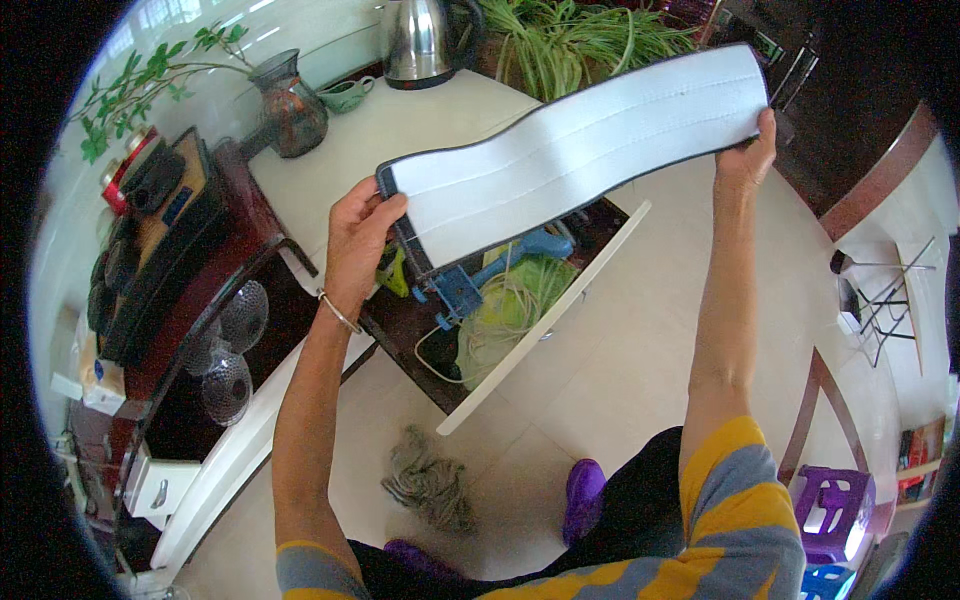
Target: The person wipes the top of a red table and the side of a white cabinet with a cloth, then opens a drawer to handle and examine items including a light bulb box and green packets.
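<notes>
A long white fabric band with dark edging [570,150] is stretched between my hands above an open drawer. My left hand [364,221] pinches its dark end strip, thumb on top. At the far right end, my right hand [748,154] grips the lower corner, and the fingers behind the band are hidden. The pulled-out drawer [551,322] lies below, partly covered by the band. In it are a blue clamp-like tool [457,291], a green plastic bag [491,337], pale cords and a yellow-green object [391,271] near my left hand.
On the white countertop [465,112] stand a steel kettle [418,41], a green cup [346,95], a glass vase [289,105] and a leafy potted plant [570,52]. Glass bowls [227,386] sit on a shelf at left. A grey bundle [427,480] and a purple stool [834,514] are on the floor.
</notes>
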### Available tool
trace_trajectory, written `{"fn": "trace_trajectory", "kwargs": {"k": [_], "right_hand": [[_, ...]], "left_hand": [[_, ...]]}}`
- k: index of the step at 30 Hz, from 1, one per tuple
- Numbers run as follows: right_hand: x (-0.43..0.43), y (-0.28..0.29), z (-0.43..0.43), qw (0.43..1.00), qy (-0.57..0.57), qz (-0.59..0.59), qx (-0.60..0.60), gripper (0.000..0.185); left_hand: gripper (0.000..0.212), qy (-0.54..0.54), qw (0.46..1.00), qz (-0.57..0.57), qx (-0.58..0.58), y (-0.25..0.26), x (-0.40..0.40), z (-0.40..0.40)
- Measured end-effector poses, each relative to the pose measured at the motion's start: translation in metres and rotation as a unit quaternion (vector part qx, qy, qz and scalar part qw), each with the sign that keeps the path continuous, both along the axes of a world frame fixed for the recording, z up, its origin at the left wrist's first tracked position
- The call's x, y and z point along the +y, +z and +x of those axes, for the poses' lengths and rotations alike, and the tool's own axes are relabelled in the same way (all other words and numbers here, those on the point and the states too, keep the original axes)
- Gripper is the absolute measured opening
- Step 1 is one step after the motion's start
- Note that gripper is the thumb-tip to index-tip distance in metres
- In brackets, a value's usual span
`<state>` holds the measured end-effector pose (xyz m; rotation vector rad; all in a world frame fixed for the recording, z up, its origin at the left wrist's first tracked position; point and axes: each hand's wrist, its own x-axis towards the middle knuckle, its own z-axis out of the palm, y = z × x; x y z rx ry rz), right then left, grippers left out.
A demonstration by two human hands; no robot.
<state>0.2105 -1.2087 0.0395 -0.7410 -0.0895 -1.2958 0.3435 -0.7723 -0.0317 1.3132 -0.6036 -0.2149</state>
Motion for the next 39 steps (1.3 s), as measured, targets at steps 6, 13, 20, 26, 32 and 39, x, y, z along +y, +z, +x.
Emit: {"fn": "trace_trajectory", "kwargs": {"k": [6,13,20,26,32,39], "right_hand": [[0.017,0.005,0.019,0.980,-0.080,-0.117,0.139,0.025],[0.117,0.009,0.054,0.697,-0.113,-0.604,0.369,0.041],[0.181,0.025,0.040,0.675,0.379,-0.571,0.274,0.051],[0.213,0.028,0.043,0.728,0.252,-0.553,0.317,0.021],[0.172,0.029,0.058,0.909,0.279,-0.257,0.173,0.014],[0.143,0.047,0.055,0.956,0.288,-0.055,0.025,0.031]], "left_hand": [[0.030,-0.086,0.994,-0.058,0.040,0.023,-0.009,-0.025],[0.035,-0.095,0.985,-0.126,0.069,0.041,-0.015,-0.043],[0.022,-0.103,0.964,-0.231,0.077,0.057,-0.005,-0.030],[0.048,-0.119,0.953,-0.274,0.040,0.074,0.003,-0.028],[0.051,-0.054,0.998,-0.027,0.021,0.055,0.015,-0.017],[0.069,-0.180,0.961,0.114,0.174,0.003,-0.014,-0.034]]}}
